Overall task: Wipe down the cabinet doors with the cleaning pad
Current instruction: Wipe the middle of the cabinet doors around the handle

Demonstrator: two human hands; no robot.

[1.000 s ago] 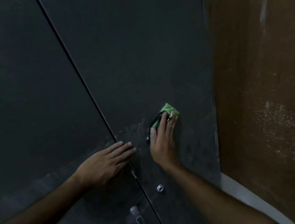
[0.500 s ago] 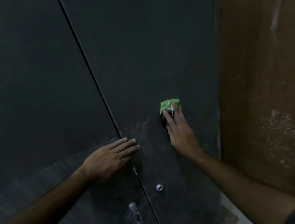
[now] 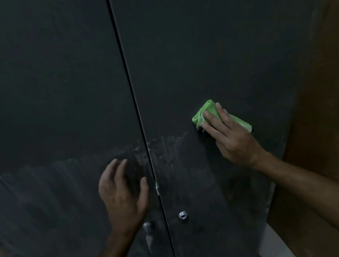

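Two dark cabinet doors fill the view, the left door [image 3: 43, 101] and the right door [image 3: 208, 49], split by a thin vertical gap. My right hand [image 3: 230, 137] presses a folded green cleaning pad [image 3: 204, 111] flat against the right door with straight fingers. My left hand [image 3: 122, 194] rests on the left door just beside the gap, fingers spread and pointing up. Pale dusty smears cover the lower part of both doors below the pad.
A silver lock [image 3: 183, 215] sits on the right door near the gap, and a key [image 3: 148, 234] hangs from the left door's lock. A brown wall [image 3: 324, 130] stands at the right, with a pale strip [image 3: 273, 250] at its foot.
My right hand has slid the pad to the right and turned it slantwise. My left hand has turned from lying sideways to pointing upward. The view has moved closer and shifted left.
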